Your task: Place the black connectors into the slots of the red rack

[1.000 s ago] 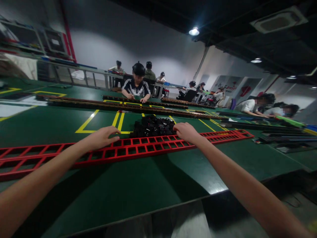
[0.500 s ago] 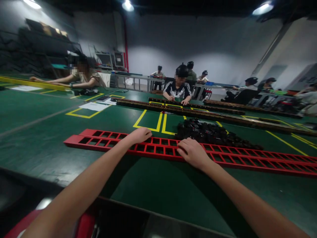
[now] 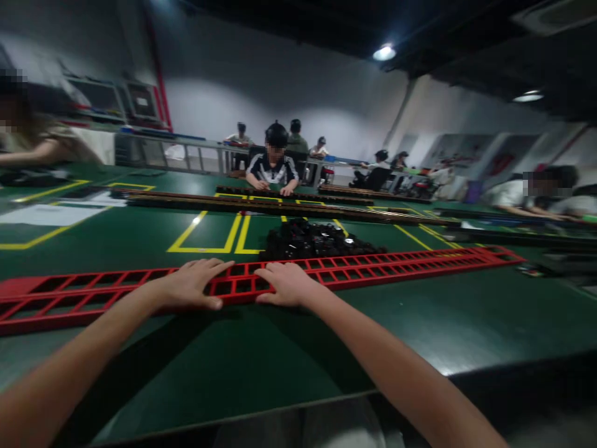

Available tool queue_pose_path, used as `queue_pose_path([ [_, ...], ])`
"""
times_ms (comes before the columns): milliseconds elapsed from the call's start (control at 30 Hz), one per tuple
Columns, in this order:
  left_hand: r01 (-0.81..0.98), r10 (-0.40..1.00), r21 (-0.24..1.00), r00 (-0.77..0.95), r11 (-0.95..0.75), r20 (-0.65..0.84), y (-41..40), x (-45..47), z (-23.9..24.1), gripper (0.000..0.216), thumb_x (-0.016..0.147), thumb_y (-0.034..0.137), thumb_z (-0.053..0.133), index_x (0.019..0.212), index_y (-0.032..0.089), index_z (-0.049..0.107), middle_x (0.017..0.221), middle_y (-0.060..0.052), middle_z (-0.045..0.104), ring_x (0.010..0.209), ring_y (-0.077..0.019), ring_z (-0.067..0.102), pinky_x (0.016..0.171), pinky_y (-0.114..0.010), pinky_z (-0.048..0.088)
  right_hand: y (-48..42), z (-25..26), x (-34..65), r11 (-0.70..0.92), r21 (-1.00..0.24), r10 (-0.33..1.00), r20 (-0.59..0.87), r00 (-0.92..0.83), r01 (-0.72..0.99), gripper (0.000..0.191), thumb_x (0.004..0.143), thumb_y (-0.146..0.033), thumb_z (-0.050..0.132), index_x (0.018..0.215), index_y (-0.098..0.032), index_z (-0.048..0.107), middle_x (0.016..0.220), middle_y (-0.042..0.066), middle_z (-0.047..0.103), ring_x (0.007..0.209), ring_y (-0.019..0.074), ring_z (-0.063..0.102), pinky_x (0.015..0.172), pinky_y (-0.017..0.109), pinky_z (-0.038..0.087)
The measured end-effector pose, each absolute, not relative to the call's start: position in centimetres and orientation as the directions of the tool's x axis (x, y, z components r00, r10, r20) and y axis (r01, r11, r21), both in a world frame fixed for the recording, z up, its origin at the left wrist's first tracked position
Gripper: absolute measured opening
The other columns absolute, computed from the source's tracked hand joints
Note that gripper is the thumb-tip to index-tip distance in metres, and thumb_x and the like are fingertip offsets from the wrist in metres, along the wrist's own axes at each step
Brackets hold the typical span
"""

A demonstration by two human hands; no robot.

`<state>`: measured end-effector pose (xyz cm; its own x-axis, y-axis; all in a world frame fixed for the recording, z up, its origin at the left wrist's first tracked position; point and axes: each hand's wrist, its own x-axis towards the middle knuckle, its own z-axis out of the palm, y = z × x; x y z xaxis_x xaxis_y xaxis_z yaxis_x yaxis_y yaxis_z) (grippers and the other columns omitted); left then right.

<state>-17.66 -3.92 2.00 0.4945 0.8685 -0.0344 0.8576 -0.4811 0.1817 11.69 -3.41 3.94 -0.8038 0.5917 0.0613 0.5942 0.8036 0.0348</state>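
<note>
A long red frame (image 3: pixel 240 286), like a ladder with two rows of rectangular openings, lies across the green table in front of me. My left hand (image 3: pixel 193 283) rests on it left of centre, fingers stretched out over the top and thumb apart along the near edge. A short way to the right, my right hand (image 3: pixel 284 284) also lies on the frame. Its fingers reach over the far row while its thumb points left at the near edge. Right behind the frame sits a heap of small black parts (image 3: pixel 310 239), too jumbled to make out singly.
Long dark brown strips (image 3: pixel 280 204) lie across the table beyond the heap. Yellow tape lines (image 3: pixel 203 251) mark the green tabletop (image 3: pixel 298 354). Paper sheets (image 3: pixel 51 214) are at the left. A person (image 3: pixel 273 165) works opposite; others sit left, right and farther back.
The view has turned right, so the frame's far right end now shows. My left hand has gone from curled to spread fingers. Both hands still touch the frame.
</note>
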Motion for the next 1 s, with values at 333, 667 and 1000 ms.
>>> queue_pose_path([
  [333,0.853,0.863,0.136,0.502,-0.505,0.053,-2.0,-12.8,1.1,0.102,0.068,0.070,0.066,0.154,0.023,0.038,0.145,-0.016,0.051,0.130,-0.0404,0.049,0.107,-0.049,0.038,-1.7,4.5,15.1,0.770,0.001,0.637,0.066,-0.768,0.638,0.064,0.086,-0.066,0.061,0.126,-0.016,0.057,0.124,0.015,0.065,0.108,0.0313,0.063,0.083,0.039,0.050],
  [667,0.840,0.853,0.175,0.476,-0.513,0.216,-1.1,-6.0,0.0,0.089,0.068,0.071,0.066,0.137,0.018,0.052,0.135,-0.018,0.052,0.123,-0.0395,0.051,0.102,-0.050,0.041,-0.8,7.2,19.4,0.604,-0.131,0.777,-0.121,-0.618,0.786,0.060,0.068,-0.066,0.076,0.107,-0.023,0.064,0.109,0.006,0.070,0.092,0.0246,0.065,0.069,0.029,0.045],
  [1000,0.890,0.923,0.294,0.274,-0.350,0.270,1.4,-12.8,2.3,0.051,0.100,0.050,0.029,0.123,0.019,0.061,0.126,-0.011,0.061,0.118,-0.0271,0.054,0.103,-0.041,0.041,1.1,4.7,18.7,0.529,-0.094,0.837,-0.109,-0.536,0.844,0.046,0.096,-0.058,0.044,0.098,-0.019,0.069,0.106,0.011,0.072,0.093,0.0251,0.066,0.072,0.031,0.046],
])
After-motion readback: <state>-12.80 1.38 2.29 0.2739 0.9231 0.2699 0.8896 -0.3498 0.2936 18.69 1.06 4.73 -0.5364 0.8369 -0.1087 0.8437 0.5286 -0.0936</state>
